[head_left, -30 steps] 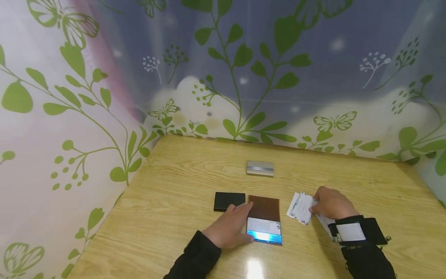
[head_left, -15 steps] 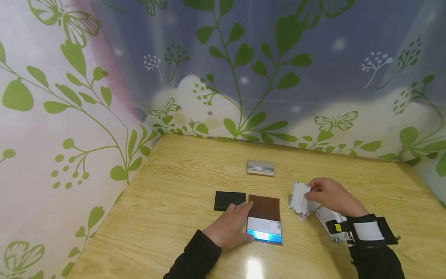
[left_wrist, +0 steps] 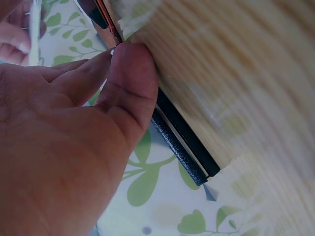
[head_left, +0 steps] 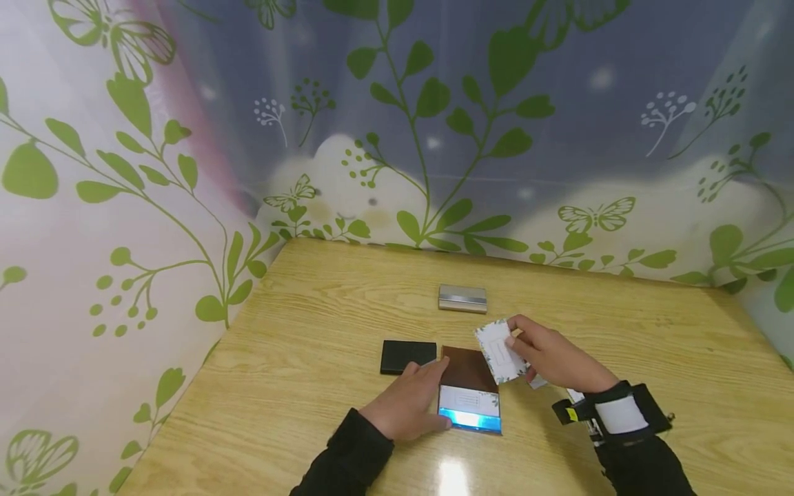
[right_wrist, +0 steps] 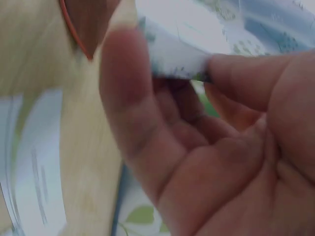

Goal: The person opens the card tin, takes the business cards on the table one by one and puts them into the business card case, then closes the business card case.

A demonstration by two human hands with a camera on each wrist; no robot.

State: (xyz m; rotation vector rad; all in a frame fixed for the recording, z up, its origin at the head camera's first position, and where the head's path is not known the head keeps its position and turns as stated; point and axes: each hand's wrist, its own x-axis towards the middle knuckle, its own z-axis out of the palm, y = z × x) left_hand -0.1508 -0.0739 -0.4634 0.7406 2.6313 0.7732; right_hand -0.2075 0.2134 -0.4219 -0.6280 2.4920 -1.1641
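A brown card holder [head_left: 468,368] lies open on the table, a white leaf-printed card under its clear, shiny lower pocket [head_left: 469,420]. My left hand [head_left: 406,406] rests along its left edge, index fingertip near the upper part and thumb at the lower corner. In the left wrist view the thumb overlaps a black card case [left_wrist: 182,142], beside the brown holder [left_wrist: 104,22]. My right hand [head_left: 558,351] pinches a white card [head_left: 499,351] with a leafy border between thumb and fingers, tilted and overlapping the holder's upper right side. The right wrist view shows this card [right_wrist: 172,46] blurred.
Behind the holder lies a silver card case [head_left: 462,298]. More white cards [head_left: 538,381] lie under and beside my right hand, partly hidden. Patterned cloth [head_left: 397,172] stands around the back and left of the wooden table [head_left: 335,303].
My right hand has lifted a card from the pile at the right and moved it left toward the brown holder. The left hand has stayed in place.
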